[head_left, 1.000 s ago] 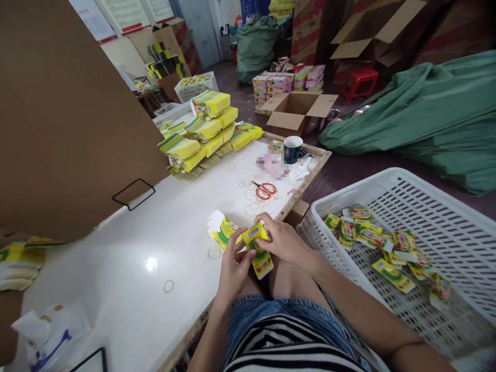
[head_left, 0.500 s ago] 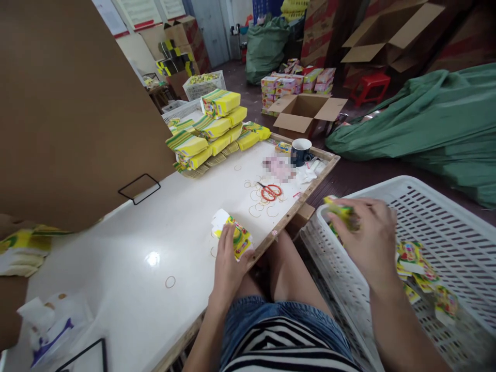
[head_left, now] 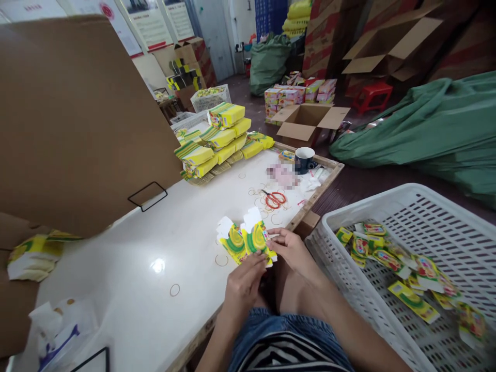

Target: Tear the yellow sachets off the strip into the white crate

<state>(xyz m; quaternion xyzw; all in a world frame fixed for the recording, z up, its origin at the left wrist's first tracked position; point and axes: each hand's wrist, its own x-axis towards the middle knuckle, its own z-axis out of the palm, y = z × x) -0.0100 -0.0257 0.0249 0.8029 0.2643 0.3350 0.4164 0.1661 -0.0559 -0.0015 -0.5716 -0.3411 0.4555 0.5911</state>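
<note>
Two small yellow-green cartons with white open flaps are at the table's near edge. My left hand (head_left: 246, 279) is closed at their lower ends, its fingers over the bottom of the right-hand carton (head_left: 252, 238). The left-hand carton (head_left: 232, 240) leans beside it, partly overlapped. My right hand (head_left: 292, 251) pinches the right side of the right-hand carton between thumb and fingers. How the left fingers grip behind the cartons is hidden. To my right, a white plastic basket (head_left: 329, 221) holds several similar small cartons (head_left: 387, 261).
Orange-handled scissors (head_left: 275, 200) lie among rubber bands on the white table (head_left: 132, 289). A dark mug (head_left: 304, 161) stands near the far corner. Stacked yellow carton bundles (head_left: 217, 139) are at the back edge. A large cardboard sheet (head_left: 85, 119) rises at left.
My right hand has moved left from the basket to the carton at my left hand. Two cartons now show side by side there, where one showed before. The view has shifted slightly.
</note>
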